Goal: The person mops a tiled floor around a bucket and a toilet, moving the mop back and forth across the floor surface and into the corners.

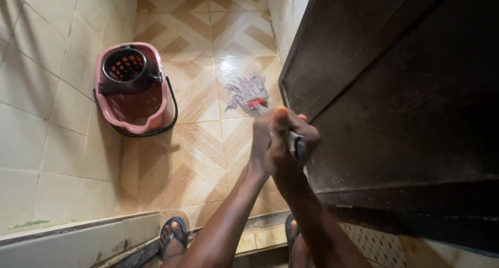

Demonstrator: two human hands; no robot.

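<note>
Both hands wrap the mop handle [295, 142] as I stand at the doorway: my left hand [264, 143] and right hand [297, 138] are clamped side by side on the grey shaft, fingers closed, neither nearer the mop head. From them the handle's long axis runs toward eleven o'clock, ending at the mop head [248, 94] on the patterned tile floor [182, 164]. At ten o'clock, well apart, a pink wringer bucket [136, 88] sits against the tiled wall [41, 91].
</note>
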